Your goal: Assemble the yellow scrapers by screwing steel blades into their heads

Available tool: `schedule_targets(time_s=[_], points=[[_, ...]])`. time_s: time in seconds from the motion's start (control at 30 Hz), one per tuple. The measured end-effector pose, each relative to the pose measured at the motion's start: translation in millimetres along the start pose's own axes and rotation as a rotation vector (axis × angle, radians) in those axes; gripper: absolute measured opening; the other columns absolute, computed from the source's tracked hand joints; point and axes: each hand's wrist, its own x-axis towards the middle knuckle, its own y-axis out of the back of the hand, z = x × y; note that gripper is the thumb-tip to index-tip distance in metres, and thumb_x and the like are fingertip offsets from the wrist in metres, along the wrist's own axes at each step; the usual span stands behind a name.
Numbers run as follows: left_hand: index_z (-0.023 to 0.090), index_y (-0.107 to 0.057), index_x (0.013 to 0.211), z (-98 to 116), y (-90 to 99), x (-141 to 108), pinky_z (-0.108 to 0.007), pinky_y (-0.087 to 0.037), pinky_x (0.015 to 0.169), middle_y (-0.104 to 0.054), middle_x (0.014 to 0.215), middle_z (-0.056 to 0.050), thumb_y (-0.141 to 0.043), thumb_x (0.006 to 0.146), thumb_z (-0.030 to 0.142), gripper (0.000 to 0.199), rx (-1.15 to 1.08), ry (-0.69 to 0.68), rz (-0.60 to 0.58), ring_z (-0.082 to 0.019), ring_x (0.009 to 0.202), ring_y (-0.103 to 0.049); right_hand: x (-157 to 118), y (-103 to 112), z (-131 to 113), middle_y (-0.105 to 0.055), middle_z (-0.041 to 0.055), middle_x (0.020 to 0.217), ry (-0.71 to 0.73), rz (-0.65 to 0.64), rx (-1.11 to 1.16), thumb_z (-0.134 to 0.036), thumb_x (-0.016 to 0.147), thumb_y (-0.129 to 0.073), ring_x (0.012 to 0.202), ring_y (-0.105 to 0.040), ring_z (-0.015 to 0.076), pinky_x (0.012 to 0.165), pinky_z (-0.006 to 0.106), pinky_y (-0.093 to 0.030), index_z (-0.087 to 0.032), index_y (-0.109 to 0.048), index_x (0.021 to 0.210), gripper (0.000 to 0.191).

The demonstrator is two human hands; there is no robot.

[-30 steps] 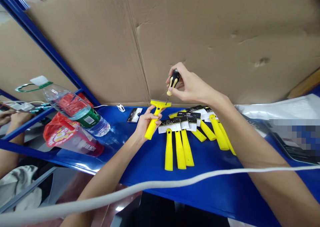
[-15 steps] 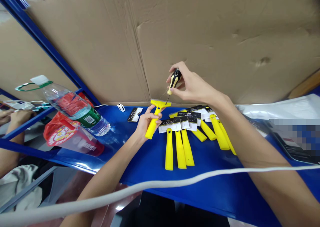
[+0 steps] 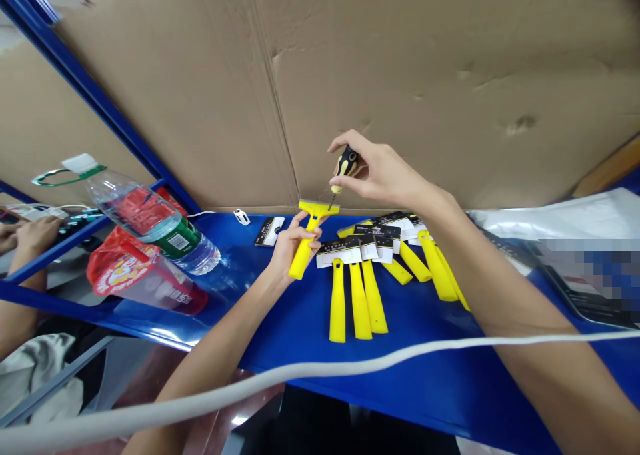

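Observation:
My left hand (image 3: 293,248) grips a yellow-handled scraper (image 3: 314,209) upright by its handle, with the blade end pointing away from me. My right hand (image 3: 383,175) pinches a small screwdriver (image 3: 345,163) with a black and yellow handle. Its thin shaft slants down to the scraper's metal-edged head, and the tip appears to touch it or sit very close. Several similar yellow scrapers (image 3: 360,301) lie on the blue table (image 3: 300,335) to the right of my left hand, with black and white hang cards (image 3: 340,253) on their heads.
Lying on the table at left are a water bottle (image 3: 160,228) and a red-printed plastic cup (image 3: 145,275). A loose hang card (image 3: 269,231) lies nearby. Cardboard (image 3: 425,75) stands behind. A thick white cable (image 3: 320,368) crosses the foreground. A co-worker's hand (image 3: 33,235) is at far left.
My right hand has dropped slightly with the screwdriver, bringing the tip lower toward the scraper head. The scraper has shifted a little down and left.

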Motion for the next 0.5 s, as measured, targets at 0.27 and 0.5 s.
schedule_targets(time_s=[0.27,0.5], points=[[0.029,-0.051,0.128,-0.4,-0.4,1.1,-0.014,-0.044,0.054,-0.071,0.134,-0.009,-0.062,0.060,-0.013,0.080,0.001,0.001,0.023,-0.007,0.073,-0.067,0.1,0.4,0.3,-0.079,0.0060,0.107,0.022,-0.004,0.061,-0.037,0.091,-0.081,0.092,-0.076,0.0285,0.088,0.052,-0.066,-0.028,-0.065,0.121,0.035],[0.028,-0.053,0.128,0.4,0.0,1.1,-0.014,-0.044,0.055,-0.072,0.135,-0.009,-0.063,0.061,-0.013,0.079,0.008,0.004,0.011,-0.007,0.073,-0.067,-0.4,1.4,2.4,-0.080,0.0078,0.114,0.016,0.004,0.031,-0.031,0.090,-0.080,0.092,-0.076,0.0293,0.084,0.052,-0.066,-0.027,-0.062,0.131,0.044]])
